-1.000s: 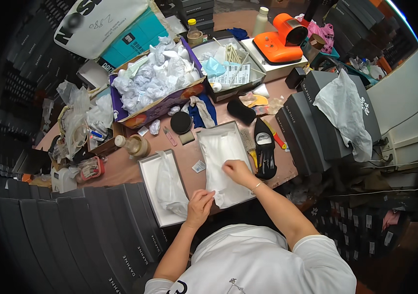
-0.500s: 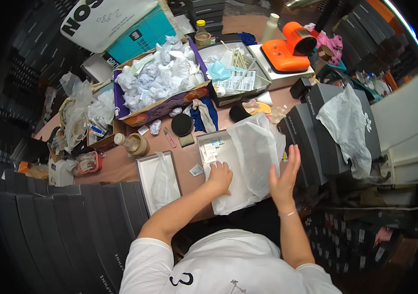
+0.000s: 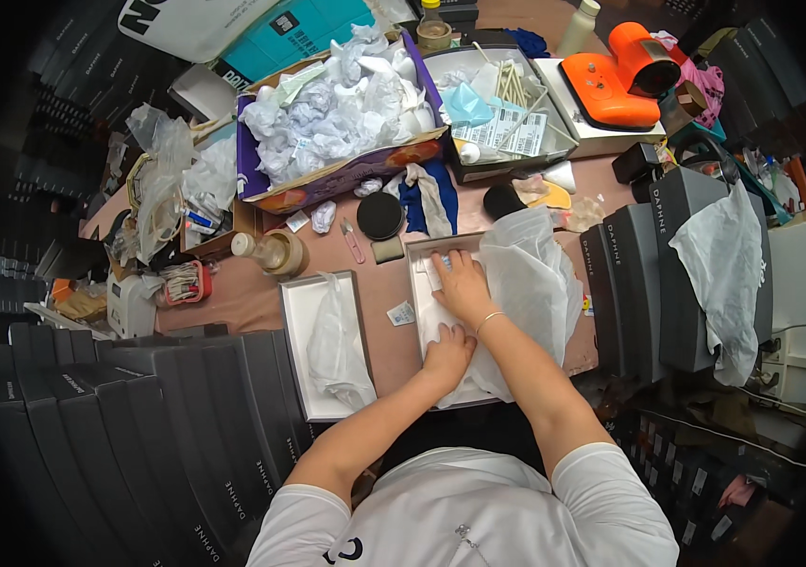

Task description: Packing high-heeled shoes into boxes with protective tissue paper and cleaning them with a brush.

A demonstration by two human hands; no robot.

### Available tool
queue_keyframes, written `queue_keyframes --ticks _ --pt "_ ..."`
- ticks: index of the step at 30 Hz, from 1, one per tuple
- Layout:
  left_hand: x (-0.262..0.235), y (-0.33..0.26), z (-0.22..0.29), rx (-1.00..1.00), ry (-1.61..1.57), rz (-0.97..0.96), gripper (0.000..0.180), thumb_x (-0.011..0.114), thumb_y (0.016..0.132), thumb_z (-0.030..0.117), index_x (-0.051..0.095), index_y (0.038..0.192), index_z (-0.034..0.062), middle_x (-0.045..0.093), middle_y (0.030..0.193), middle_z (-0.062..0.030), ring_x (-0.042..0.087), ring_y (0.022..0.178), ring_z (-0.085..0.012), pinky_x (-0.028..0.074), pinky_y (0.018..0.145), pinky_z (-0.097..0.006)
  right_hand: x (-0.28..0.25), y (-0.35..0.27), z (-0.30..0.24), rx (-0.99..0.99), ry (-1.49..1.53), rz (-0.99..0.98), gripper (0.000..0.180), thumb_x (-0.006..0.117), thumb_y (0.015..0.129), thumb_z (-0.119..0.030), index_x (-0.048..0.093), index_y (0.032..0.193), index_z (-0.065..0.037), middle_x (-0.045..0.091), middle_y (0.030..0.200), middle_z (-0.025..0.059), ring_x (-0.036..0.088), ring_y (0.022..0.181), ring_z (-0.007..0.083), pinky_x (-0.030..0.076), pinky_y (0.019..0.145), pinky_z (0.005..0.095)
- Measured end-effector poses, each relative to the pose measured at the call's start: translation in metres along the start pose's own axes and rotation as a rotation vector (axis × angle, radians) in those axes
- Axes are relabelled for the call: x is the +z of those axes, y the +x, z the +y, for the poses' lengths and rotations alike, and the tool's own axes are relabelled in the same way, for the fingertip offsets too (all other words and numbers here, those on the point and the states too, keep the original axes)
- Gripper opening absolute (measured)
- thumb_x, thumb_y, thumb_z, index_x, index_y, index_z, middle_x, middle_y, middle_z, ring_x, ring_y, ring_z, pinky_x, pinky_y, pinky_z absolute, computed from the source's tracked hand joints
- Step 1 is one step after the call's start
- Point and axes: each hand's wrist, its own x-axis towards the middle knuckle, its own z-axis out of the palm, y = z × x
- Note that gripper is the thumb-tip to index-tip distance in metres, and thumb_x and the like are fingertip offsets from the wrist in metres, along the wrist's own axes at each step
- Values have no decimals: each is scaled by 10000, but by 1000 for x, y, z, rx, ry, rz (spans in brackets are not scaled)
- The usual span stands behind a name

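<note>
Tissue paper point(image 3: 528, 274) overhanging the open box point(image 3: 427, 312) could tear, we judge, if our right hand point(image 3: 463, 286), fingers parted, or left hand point(image 3: 448, 357), fingers curled, grip uncertain, drags it.

Box point(image 3: 426, 310) at table's point(image 3: 223, 317) front edge, right hand point(image 3: 463, 286) behind left hand point(image 3: 449, 360) inside it, paper point(image 3: 531, 288) draping over its right side, tray point(image 3: 296, 326) to its left, label point(image 3: 401, 314) between the two, disc point(image 3: 380, 216) and cloth point(image 3: 433, 200) behind, carton point(image 3: 356, 173) of wads point(image 3: 327, 118) farther back, shoeboxes point(image 3: 622, 283) at right
</note>
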Motion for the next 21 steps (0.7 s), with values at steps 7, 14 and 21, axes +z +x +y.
queue_keyframes --ticks 7,14,21 --pt "-28 -17 3 63 -210 144 199 581 771 75 617 958 16 577 862 -114 586 864 -269 548 661 -369 -14 6 -27 -21 -189 114 639 741 699 -290 500 1266 -119 524 1117 150 500 1031 338 490 785 454" --pt "-68 -96 -12 -264 -902 630 274 567 800 -43 654 1054 13 632 1001 -140 630 894 -293 514 755 -352 20 24 -3 -95 -326 199 342 556 843 -164 553 1181 -110 588 992 149 585 889 338 541 609 381" --pt "-62 -122 -21 -515 -1077 824 330 512 800 -70 626 1106 -23 621 1049 -124 637 843 -221 495 733 -275 19 31 -11 -137 -452 150 407 571 834 -158 518 1237 -145 588 1005 177 602 862 364 537 532 402"
